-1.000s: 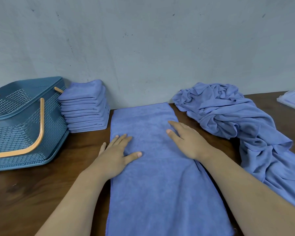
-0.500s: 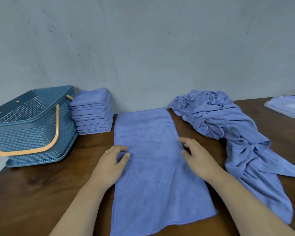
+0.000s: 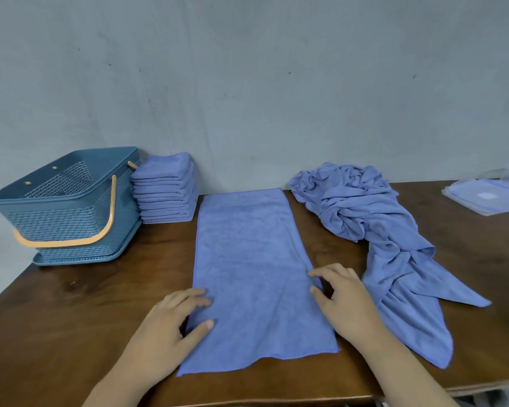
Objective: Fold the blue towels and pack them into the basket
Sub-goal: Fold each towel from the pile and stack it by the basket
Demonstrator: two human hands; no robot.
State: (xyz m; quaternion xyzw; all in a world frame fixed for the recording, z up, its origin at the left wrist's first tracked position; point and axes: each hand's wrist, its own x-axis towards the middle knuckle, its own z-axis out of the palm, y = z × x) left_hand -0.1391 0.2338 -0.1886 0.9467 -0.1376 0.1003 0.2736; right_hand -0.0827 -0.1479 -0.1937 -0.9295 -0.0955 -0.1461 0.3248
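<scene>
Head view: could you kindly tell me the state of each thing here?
Flat towel: laid out as a long strip.
Left hand: pinches its left edge.
Right hand: pinches its right edge.
Basket: upright, handle down, no towels visible inside.
Folded towel stack: neat, beside the basket.
Towel pile: crumpled, unfolded.

clear box (image 3: 482, 198): cut off right, blurred | basket (image 3: 65, 218) floor: hidden | towel (image 3: 253, 259) left edge: under left hand (image 3: 165, 330)
</scene>
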